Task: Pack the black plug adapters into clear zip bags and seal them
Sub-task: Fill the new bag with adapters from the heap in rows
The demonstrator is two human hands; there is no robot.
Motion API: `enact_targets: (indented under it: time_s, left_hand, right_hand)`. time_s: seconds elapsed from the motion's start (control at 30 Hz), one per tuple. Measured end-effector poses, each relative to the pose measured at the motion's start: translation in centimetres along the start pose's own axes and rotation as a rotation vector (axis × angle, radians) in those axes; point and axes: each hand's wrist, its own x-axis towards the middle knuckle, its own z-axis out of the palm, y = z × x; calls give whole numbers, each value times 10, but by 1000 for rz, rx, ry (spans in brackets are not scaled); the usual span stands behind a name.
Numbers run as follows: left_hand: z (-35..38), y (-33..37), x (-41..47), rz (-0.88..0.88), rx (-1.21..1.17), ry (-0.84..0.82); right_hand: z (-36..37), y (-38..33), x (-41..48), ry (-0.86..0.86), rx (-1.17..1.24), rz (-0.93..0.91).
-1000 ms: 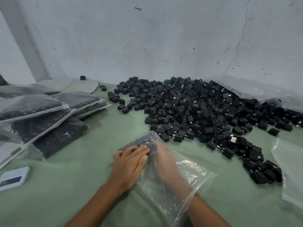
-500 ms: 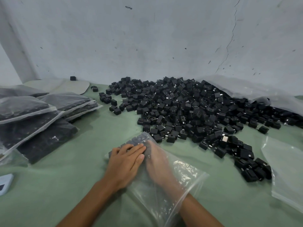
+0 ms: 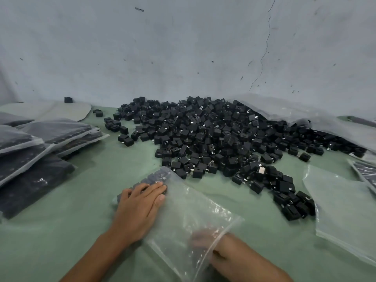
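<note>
A clear zip bag [image 3: 195, 218] lies on the green table [image 3: 81, 210] in front of me. A row of black plug adapters [image 3: 154, 178] fills its far end. My left hand [image 3: 140, 206] lies flat on top of the bag, fingers straight, pressing on those adapters. My right hand [image 3: 207, 243] is at the bag's open mouth, its fingers inside and blurred behind the plastic; how they lie is unclear. A big heap of loose black adapters [image 3: 223, 139] spreads just beyond the bag.
Several packed bags [image 3: 30, 159] are stacked at the left. Empty clear bags [image 3: 341, 210] lie at the right, with another filled bag [image 3: 366, 171] at the right edge. A large plastic sheet [image 3: 305, 117] drapes behind the heap against the wall.
My right hand has drawn back from deep in the bag to its mouth. The left hand stays flat on the adapters. The view has shifted left and closer.
</note>
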Motion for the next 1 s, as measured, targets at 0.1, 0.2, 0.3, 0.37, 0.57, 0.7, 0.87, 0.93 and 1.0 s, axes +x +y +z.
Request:
enact_targets:
  time_s: [0.1,0.2,0.3,0.37,0.57,0.7,0.87,0.93,1.0]
  left_hand:
    - [-1,2,2,-5,-1,12]
    - [0,3,1,-14,-2,22]
    - [1,3,1,-18,-13,14]
    - [1,2,0,-16,-21,14]
    - [1,3,-1,-26,-18,24]
    - [1,2,-1,-31,-16,33]
    - [-1,4,-1,-26,-25,32]
    - [-2,5,-1,-25,-30,32]
    - [-1,4,-1,-25,-29,30]
  right_hand:
    - [-54,-8,-39,-209,282,29]
    - [-98,6,-23,28,185,23]
    - [-125,40,26,399,-96,117]
    - [-134,63,62,494,-293,235]
    - [-126,112,111,338,-545,425]
    - [-128,125,113,455,-531,416]
    - [-135,127,112,389,-499,434]
    - [-137,118,108,478,-365,435]
    - [-136,105,93,630,-91,419]
